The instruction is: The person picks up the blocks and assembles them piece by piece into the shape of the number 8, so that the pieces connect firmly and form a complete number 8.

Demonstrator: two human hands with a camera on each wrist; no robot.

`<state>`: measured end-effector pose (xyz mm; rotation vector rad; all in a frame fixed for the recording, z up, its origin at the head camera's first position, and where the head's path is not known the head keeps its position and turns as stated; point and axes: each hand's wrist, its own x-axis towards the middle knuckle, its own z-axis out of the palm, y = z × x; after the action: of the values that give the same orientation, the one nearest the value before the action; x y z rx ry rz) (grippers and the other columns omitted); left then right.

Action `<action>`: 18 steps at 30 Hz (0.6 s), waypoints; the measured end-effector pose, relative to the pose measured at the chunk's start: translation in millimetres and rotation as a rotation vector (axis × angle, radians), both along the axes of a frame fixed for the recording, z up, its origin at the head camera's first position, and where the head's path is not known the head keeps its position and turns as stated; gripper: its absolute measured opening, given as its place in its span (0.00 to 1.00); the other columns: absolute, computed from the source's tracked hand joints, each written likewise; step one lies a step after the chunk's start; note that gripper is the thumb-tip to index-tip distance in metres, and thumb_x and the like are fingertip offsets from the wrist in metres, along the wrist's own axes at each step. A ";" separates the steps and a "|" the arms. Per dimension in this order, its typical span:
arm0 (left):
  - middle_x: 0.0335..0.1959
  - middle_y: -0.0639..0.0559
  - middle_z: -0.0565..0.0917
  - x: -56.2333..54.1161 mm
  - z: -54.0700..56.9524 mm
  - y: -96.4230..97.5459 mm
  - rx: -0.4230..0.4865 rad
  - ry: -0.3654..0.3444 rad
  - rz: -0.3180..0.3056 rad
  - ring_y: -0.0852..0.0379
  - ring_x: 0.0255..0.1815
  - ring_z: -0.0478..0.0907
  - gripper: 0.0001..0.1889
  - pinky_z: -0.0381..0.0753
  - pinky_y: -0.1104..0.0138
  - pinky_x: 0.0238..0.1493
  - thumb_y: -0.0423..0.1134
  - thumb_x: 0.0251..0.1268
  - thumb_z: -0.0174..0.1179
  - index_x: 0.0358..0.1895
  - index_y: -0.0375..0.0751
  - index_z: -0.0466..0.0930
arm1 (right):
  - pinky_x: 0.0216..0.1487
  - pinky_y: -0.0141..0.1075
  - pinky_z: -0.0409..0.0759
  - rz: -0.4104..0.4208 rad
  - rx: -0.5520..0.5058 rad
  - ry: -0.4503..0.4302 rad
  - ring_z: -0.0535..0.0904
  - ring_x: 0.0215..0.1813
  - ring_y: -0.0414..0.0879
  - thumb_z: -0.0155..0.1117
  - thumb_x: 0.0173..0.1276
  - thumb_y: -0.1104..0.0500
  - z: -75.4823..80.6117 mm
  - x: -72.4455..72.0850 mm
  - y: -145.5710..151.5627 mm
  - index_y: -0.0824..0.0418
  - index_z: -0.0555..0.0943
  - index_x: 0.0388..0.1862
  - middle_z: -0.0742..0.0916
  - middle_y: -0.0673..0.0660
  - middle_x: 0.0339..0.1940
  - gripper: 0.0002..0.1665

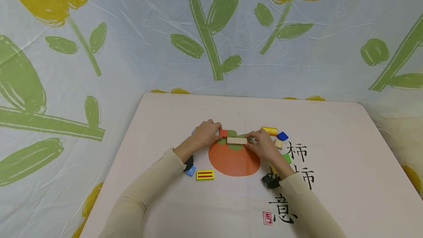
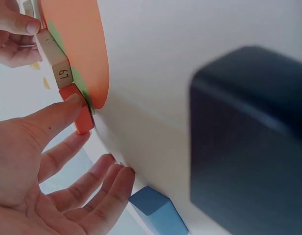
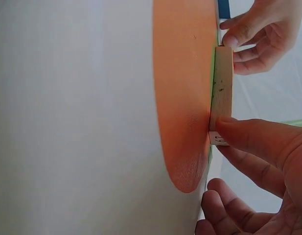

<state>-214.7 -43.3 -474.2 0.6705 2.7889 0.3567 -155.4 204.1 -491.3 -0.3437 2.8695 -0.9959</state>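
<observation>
My left hand (image 1: 205, 134) pinches a small red block (image 1: 223, 133) between thumb and index finger, its other fingers loosely bent. In the left wrist view, the red block (image 2: 82, 110) stands end to end with a plain wooden block (image 2: 55, 58) marked 67. My right hand (image 1: 265, 145) grips the right end of that wooden block (image 1: 237, 141), the thumb on its near face in the right wrist view. Both blocks are over the green leaves at the top of an orange persimmon picture (image 1: 234, 161) printed on the pale table mat.
A yellow block with red stripes (image 1: 205, 175) and a light blue block (image 1: 190, 171) lie near left. At right are a yellow block (image 1: 269, 130), a blue block (image 1: 282, 136), a small wooden block (image 1: 278, 143) and a green block (image 1: 286, 158), near black printed characters (image 1: 283, 208).
</observation>
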 end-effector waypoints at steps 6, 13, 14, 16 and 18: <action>0.49 0.46 0.78 0.4 -0.5 1.0 -0.005 0.001 0.000 0.50 0.44 0.74 0.17 0.78 0.59 0.41 0.50 0.68 0.66 0.54 0.47 0.80 | 0.45 0.49 0.76 -0.008 -0.006 -0.028 0.73 0.46 0.57 0.71 0.66 0.62 0.7 0.0 0.4 0.64 0.85 0.51 0.78 0.64 0.45 0.15; 0.49 0.45 0.77 0.1 -1.3 0.4 0.004 -0.008 -0.005 0.49 0.45 0.74 0.17 0.78 0.58 0.42 0.49 0.69 0.65 0.55 0.47 0.80 | 0.45 0.47 0.75 -0.018 0.005 -0.043 0.72 0.47 0.56 0.72 0.66 0.61 0.1 -0.3 -1.0 0.63 0.85 0.52 0.78 0.63 0.45 0.16; 0.49 0.45 0.77 0.2 -1.0 0.4 0.006 -0.009 -0.006 0.49 0.45 0.74 0.17 0.78 0.57 0.43 0.49 0.69 0.65 0.55 0.47 0.80 | 0.44 0.46 0.75 -0.021 0.008 -0.046 0.72 0.46 0.56 0.72 0.66 0.61 0.2 -0.5 -1.3 0.63 0.85 0.51 0.77 0.63 0.44 0.16; 0.49 0.45 0.77 0.1 -1.0 0.3 0.006 -0.010 -0.003 0.49 0.45 0.74 0.17 0.78 0.57 0.43 0.49 0.68 0.65 0.55 0.47 0.80 | 0.44 0.46 0.75 -0.018 0.014 -0.045 0.72 0.46 0.56 0.72 0.66 0.60 0.2 -0.9 -1.6 0.63 0.85 0.51 0.78 0.62 0.43 0.16; 0.49 0.45 0.77 -0.1 -1.2 0.3 -0.002 -0.007 -0.002 0.49 0.45 0.74 0.17 0.78 0.57 0.43 0.49 0.68 0.65 0.55 0.47 0.80 | 0.43 0.45 0.74 -0.014 0.016 -0.041 0.71 0.46 0.55 0.72 0.66 0.61 0.2 -1.3 -1.5 0.63 0.85 0.51 0.78 0.62 0.43 0.16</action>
<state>-214.8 -42.9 -475.4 0.6706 2.7811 0.3559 -156.7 202.7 -491.1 -0.2992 2.8459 -0.9697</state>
